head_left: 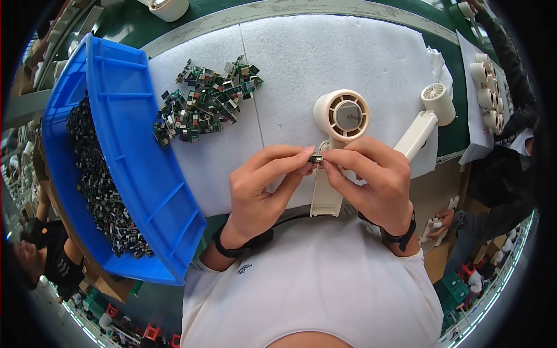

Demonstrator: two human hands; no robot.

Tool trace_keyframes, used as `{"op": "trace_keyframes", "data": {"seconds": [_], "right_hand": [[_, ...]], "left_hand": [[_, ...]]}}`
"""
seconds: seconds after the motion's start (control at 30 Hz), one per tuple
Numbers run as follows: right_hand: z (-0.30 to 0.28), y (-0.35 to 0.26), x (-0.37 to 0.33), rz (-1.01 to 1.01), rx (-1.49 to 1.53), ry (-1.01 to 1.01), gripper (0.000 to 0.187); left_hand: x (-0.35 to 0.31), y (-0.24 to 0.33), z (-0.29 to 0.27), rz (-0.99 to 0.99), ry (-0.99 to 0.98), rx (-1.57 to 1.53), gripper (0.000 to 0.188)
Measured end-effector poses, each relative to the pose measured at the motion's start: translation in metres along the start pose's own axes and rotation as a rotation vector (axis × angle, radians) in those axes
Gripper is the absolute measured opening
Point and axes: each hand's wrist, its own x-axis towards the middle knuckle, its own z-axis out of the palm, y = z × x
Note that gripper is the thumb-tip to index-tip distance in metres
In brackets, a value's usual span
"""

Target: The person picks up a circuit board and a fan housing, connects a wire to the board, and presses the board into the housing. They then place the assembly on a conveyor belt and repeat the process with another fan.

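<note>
We have a small circuit board (315,159) between our two hands, in front of our chest. The grip of the left hand (261,188) is clamped on one end of it, and the grip of the right hand (374,171) on the other. In our view the board appears over the handle (326,194) of the cream fan (342,116), but whether it touches there, we cannot tell. To do this well, we should pinch only the edges, so that the little parts are not pressed, and hold both wrists level and calm. The fan lies on the white foam sheet (290,64) and could slide if we push it. At our left, we should mind the pile of circuit boards (209,98) and the blue bin (136,122).
</note>
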Motion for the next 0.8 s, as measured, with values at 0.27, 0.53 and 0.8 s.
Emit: {"op": "trace_keyframes", "data": {"seconds": [0.27, 0.53, 0.8], "right_hand": [[0.013, -0.005, -0.009, 0.117, 0.161, 0.092, 0.017], [0.02, -0.008, -0.015, 0.169, 0.299, 0.159, 0.013], [0.024, -0.012, -0.015, 0.107, 0.243, 0.232, 0.008]], "left_hand": [[-0.012, 0.004, 0.008, 0.16, 0.129, 0.458, 0.033], [-0.025, 0.004, 0.02, 0.289, 0.121, 0.652, 0.036], [-0.023, 0.004, 0.027, 0.34, 0.16, 0.714, 0.035]]}}
